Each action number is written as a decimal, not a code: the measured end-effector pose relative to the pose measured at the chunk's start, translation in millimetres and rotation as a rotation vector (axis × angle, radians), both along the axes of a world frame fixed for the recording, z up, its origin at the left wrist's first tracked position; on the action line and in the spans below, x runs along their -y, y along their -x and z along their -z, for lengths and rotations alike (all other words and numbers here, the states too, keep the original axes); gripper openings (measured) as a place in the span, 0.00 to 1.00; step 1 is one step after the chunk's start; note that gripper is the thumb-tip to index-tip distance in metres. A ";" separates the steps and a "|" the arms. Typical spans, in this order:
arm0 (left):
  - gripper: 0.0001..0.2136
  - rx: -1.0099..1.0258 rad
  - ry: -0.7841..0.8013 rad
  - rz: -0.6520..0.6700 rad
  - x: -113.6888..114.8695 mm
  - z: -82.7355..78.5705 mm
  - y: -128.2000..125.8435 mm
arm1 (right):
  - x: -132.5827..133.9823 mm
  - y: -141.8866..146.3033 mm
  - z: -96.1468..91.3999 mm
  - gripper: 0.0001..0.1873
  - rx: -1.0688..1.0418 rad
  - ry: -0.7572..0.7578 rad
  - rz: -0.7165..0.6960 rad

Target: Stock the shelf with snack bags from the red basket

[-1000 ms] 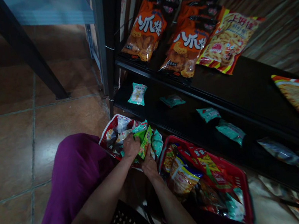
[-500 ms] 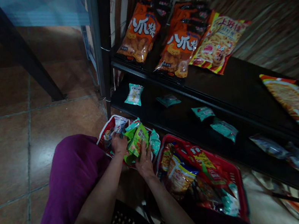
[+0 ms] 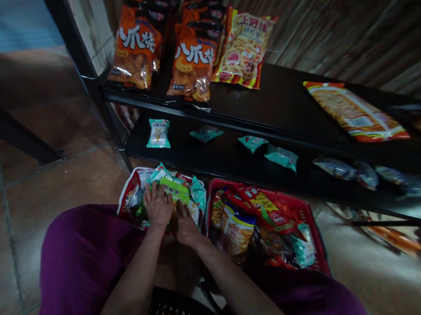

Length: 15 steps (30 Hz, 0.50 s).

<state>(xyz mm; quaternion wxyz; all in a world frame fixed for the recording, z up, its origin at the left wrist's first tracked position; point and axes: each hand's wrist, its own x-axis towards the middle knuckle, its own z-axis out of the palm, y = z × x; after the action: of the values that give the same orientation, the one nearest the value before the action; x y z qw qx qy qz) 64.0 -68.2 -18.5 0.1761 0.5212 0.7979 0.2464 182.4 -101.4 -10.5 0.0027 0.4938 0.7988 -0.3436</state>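
My left hand [image 3: 157, 206] lies over a white-rimmed red basket [image 3: 123, 197], its fingers stretched across the green snack packets [image 3: 175, 188]. Low against the near side of those packets, my right hand [image 3: 188, 228] has its fingers bent and drawn together at a green packet's edge; its fingertips are partly hidden. Teal-and-white small packets [image 3: 198, 192] lie around the green ones in the same basket.
A red basket [image 3: 315, 226] of mixed snack bags stands to the right. Beyond is a black shelf [image 3: 285, 98] holding orange snack bags [image 3: 194, 62], a yellow-and-red bag [image 3: 244, 48] and small teal packets [image 3: 281, 157]. A dark table leg [image 3: 5, 126] rises at left.
The view has swung right. My left hand has moved from the basket's left side onto the green packets, which now lie lower and flatter. My right hand's fingers have drawn in.
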 end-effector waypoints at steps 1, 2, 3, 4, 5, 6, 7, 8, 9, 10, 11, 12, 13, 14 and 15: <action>0.20 -0.041 0.019 0.068 1.3 2.5 -4.0 | -0.2 -9.4 -4.1 0.40 -0.026 -0.027 0.019; 0.21 -0.079 0.038 0.101 2.8 5.4 -6.8 | -0.5 -21.4 -9.6 0.36 -0.038 -0.067 0.065; 0.21 -0.108 0.050 0.101 4.2 8.0 -8.4 | -0.6 -36.1 -16.3 0.32 -0.040 -0.122 0.133; 0.22 -0.133 0.055 0.093 5.2 10.0 -9.4 | -0.6 -53.8 -24.2 0.28 -0.030 -0.191 0.211; 0.22 -0.155 0.051 0.089 5.6 11.0 -10.2 | 0.1 -73.9 -32.6 0.27 -0.007 -0.267 0.288; 0.22 -0.172 0.039 0.085 5.5 10.6 -11.6 | 1.5 -96.0 -41.1 0.27 0.028 -0.342 0.380; 0.21 -0.180 0.018 0.082 4.9 8.8 -14.3 | 4.1 -118.9 -48.9 0.27 0.074 -0.391 0.457; 0.20 -0.175 -0.010 0.088 4.3 5.6 -19.1 | 7.8 -141.5 -55.4 0.26 0.122 -0.408 0.518; 0.20 -0.153 -0.042 0.106 4.2 1.3 -26.5 | 12.7 -162.5 -60.1 0.25 0.171 -0.392 0.575; 0.19 -0.111 -0.071 0.142 5.2 -3.9 -36.9 | 18.4 -180.6 -62.5 0.24 0.212 -0.336 0.619; 0.18 -0.049 -0.089 0.195 7.6 -9.5 -50.5 | 24.4 -195.0 -62.5 0.22 0.238 -0.244 0.653; 0.17 0.033 -0.088 0.267 11.9 -14.9 -67.1 | 30.2 -205.2 -60.2 0.21 0.247 -0.144 0.696; 0.17 0.136 -0.057 0.354 17.9 -19.6 -85.8 | 35.3 -211.2 -55.9 0.20 0.233 -0.052 0.736; 0.17 0.257 0.008 0.437 25.6 -23.2 -105.8 | 39.2 -213.5 -50.2 0.20 0.208 0.023 0.763; 0.18 0.392 0.115 0.507 34.3 -25.3 -125.6 | 41.8 -213.1 -43.8 0.20 0.176 0.076 0.783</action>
<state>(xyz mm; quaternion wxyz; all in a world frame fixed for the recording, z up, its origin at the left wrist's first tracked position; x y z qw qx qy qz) 189.5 -102.6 6.8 0.4114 0.6353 0.6059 0.2450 395.5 -143.2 33.3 -0.0416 0.7878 0.5339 -0.3044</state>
